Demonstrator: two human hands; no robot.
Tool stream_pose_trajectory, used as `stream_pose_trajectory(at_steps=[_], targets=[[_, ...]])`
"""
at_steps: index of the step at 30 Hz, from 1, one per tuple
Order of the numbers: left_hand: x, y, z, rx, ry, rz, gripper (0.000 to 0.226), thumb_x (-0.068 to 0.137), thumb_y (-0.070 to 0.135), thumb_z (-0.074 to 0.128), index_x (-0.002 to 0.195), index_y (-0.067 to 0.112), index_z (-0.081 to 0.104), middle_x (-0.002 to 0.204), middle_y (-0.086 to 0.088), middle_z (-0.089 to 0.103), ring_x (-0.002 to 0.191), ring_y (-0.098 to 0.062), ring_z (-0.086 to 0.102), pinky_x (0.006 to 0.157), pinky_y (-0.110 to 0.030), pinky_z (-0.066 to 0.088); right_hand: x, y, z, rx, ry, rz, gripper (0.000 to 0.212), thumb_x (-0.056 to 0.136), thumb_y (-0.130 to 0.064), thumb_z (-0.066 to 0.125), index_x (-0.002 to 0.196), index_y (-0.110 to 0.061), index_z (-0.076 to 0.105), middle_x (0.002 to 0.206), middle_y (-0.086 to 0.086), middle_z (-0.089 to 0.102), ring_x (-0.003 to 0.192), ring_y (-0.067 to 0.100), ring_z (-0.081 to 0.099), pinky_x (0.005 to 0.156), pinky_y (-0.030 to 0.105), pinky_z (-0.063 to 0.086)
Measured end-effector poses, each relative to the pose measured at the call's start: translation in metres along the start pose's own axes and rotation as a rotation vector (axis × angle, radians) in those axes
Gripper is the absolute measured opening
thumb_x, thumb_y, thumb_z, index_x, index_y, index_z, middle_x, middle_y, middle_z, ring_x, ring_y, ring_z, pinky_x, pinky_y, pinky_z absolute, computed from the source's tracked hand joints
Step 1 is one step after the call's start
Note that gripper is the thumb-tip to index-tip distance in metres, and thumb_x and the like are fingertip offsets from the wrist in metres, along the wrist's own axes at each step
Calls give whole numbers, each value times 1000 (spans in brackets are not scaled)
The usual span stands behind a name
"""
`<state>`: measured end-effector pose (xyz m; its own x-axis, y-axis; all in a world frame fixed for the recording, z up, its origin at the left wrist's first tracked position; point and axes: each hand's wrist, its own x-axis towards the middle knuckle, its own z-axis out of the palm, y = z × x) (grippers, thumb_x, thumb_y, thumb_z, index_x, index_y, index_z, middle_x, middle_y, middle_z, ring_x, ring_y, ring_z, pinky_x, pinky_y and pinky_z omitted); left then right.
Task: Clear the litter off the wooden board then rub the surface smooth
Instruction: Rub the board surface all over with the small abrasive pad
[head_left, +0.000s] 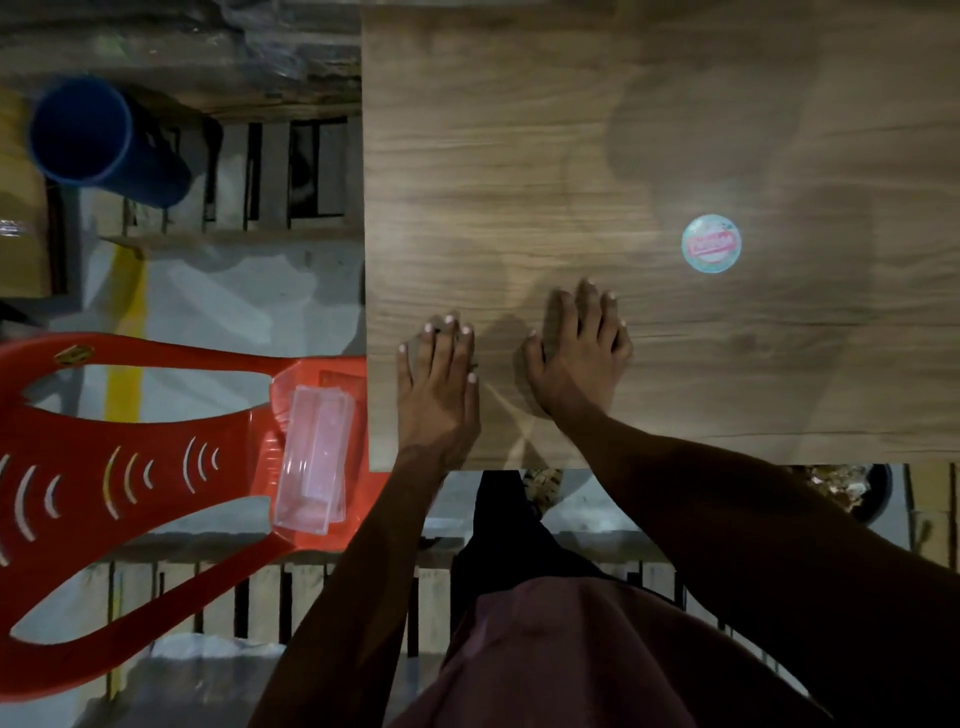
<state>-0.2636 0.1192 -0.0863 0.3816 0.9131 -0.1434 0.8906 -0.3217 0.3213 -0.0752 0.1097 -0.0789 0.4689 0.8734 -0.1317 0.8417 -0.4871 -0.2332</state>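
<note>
while flat on wooden board (519, 130), left hand (439, 387), right hand (576, 348) spread open.

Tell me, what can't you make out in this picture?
Head view only:
- Round sticker on the board: print blurred, unreadable.
- Under the left hand and right hand: palms hide anything beneath.
- Board's far and right ends: cut off by the frame.
- Clear container on the red chair: contents unclear.

Round sticker (711, 243) on wooden board (623, 156): red label, lettering unreadable.

One wooden board (519, 156), one round sticker (711, 243), two hands, one red chair (156, 467), one clear tray (314, 457).
</note>
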Motion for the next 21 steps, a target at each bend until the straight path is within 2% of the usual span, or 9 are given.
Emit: stream_pose_trajectory(at_steps=[4,7,12,14,16,17,19,21], targets=[[41,0,-3,46,32,-98,62,107,32,31,164,22,10,172,-1,1,159,-23,-4,127,-54,0,0,0,-2,10,-13,5,67,94,-52,48,153,-22,40,168,9,28,156,35,19,120,55,22],[72,-2,-8,46,58,-174,61,106,32,29,164,19,14,172,-5,4,159,-26,-1,126,-56,3,1,-2,-3,1,-16,11,65,95,-51,50,152,-22,41,168,9,28,156,35,19,119,55,23],[112,-4,-22,-120,79,-129,60,106,33,33,162,14,22,170,-12,13,158,-31,8,125,-58,10,0,-1,0,-5,-7,26,64,94,-52,52,151,-24,43,168,6,28,156,34,20,118,54,25],[123,-1,-34,-328,97,-46,59,107,33,32,162,15,21,171,-13,9,157,-27,8,125,-49,21,2,-1,2,-3,-1,28,65,93,-52,53,151,-24,43,168,5,29,155,33,21,117,54,26],[132,4,-49,-601,112,-6,56,111,26,31,163,16,15,172,-10,-3,156,-11,1,117,-19,31,2,0,2,11,1,34,65,91,-53,55,149,-24,45,167,5,30,155,32,23,116,53,26],[136,8,-56,-689,145,-5,56,111,20,32,163,14,12,171,-10,-7,154,-3,-3,114,-9,26,1,1,2,15,-6,33,65,91,-53,56,149,-24,45,167,5,31,154,32,24,115,52,26],[144,8,-62,-764,233,-59,56,110,12,32,162,9,12,170,-14,-2,153,2,-7,119,-9,14,2,1,3,4,-27,33,65,91,-55,55,147,-25,45,165,5,33,153,33,26,113,51,26],[152,-2,-58,-746,281,-127,55,109,14,32,162,11,17,170,-16,11,156,-9,5,123,-15,17,9,-5,1,-24,-27,77,63,88,-56,52,142,-23,49,156,8,45,144,36,38,107,50,31]])
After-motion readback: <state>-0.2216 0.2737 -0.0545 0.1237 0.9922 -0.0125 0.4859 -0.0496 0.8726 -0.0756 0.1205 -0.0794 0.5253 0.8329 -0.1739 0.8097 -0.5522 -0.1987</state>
